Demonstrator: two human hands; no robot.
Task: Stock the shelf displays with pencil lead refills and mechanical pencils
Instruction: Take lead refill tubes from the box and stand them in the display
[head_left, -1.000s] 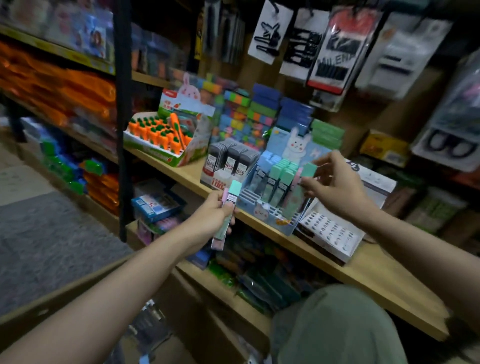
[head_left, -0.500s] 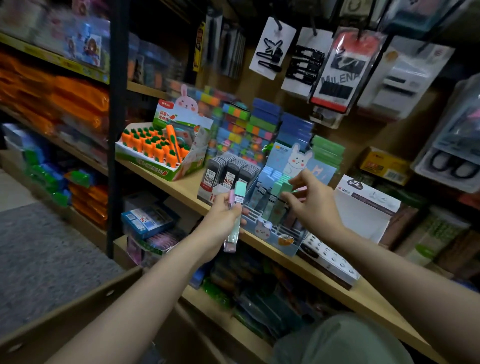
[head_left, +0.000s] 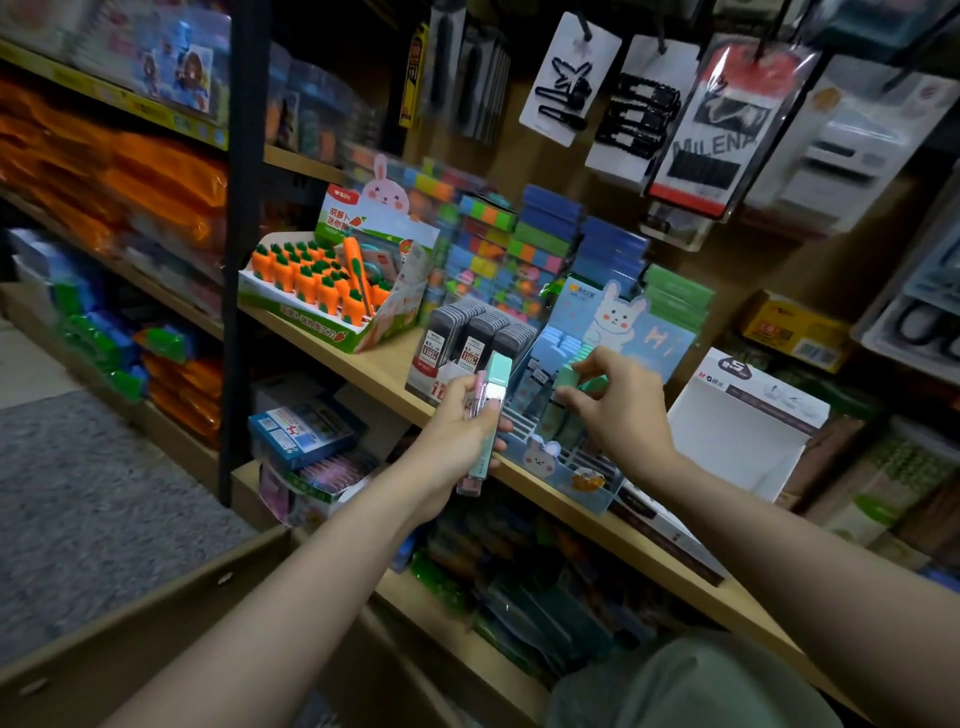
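Note:
My left hand (head_left: 457, 441) grips two slim lead refill cases (head_left: 488, 410), one mint green and one pink, upright in front of the wooden shelf (head_left: 363, 369). My right hand (head_left: 618, 410) pinches the cap of a mint green refill case (head_left: 569, 376) standing in the blue rabbit display box (head_left: 623, 332). Several more blue and green cases fill that box's slots. A grey display of dark lead refills (head_left: 467, 343) stands just left of it.
An orange carrot display box (head_left: 332, 280) sits at the shelf's left. A white open display box (head_left: 748, 431) stands to the right. Hair clip cards (head_left: 569, 78) hang above. A cardboard box edge (head_left: 156, 597) lies below my left arm.
My right hand has lowered from above the rabbit display box down onto the green case in its slots. My left hand kept its two cases. The camera view drifted slightly.

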